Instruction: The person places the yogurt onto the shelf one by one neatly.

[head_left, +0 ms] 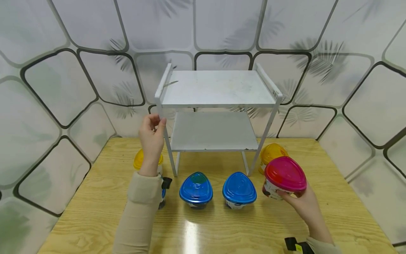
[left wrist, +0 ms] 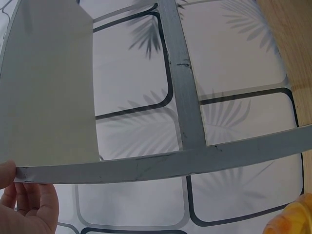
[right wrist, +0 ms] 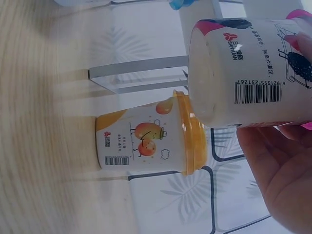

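Note:
My left hand (head_left: 152, 137) is at the front left post of the white two-tier shelf (head_left: 217, 88). In the left wrist view, the thumb and curled fingers of the left hand (left wrist: 29, 202) grip the end of the grey-white post (left wrist: 122, 169) from both sides. On the right, my right hand (head_left: 304, 204) holds a cup with a pink lid (head_left: 285, 173) above the table, beside a yellow-lidded cup (head_left: 273, 152). The right wrist view has the held cup (right wrist: 243, 73) tilted, its base showing, with the right hand (right wrist: 282, 170) around it; the yellow-lidded cup (right wrist: 146, 136) stands on the table.
Two blue-lidded cups (head_left: 196, 188) (head_left: 239, 188) stand before the shelf on the wooden table (head_left: 206, 233). Behind my left wrist are another yellow-lidded cup (head_left: 138, 159) and a mostly hidden blue-lidded cup (head_left: 163, 194). A patterned backdrop (head_left: 225, 28) surrounds the table's back and sides.

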Available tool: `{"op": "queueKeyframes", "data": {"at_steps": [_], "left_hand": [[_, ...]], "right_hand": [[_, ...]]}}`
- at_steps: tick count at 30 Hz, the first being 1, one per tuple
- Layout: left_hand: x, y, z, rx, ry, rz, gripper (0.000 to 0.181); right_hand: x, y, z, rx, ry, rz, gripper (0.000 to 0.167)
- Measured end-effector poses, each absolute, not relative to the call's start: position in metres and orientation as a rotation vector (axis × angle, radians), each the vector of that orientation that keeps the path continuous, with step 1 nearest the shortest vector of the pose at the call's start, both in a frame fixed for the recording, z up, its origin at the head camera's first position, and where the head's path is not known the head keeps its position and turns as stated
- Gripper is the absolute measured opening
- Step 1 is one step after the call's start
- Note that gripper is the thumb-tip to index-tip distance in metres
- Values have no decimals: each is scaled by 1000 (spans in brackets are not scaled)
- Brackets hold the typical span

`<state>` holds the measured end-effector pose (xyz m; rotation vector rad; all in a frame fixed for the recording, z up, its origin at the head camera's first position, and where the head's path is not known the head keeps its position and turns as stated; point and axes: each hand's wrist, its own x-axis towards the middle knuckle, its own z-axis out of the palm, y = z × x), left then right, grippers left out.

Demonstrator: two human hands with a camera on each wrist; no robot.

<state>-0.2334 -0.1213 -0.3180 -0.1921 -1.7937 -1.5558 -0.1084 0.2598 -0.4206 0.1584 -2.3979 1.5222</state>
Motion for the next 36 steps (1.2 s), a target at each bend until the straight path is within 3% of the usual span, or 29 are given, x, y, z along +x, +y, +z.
{"op": "queueKeyframes", "data": {"at_steps": [36], "left_hand": [[-233,-122,-317,-216,-1794,-1565,14]], "right_hand": [[-123,238,-386,391,-2383,1448,65]]}}
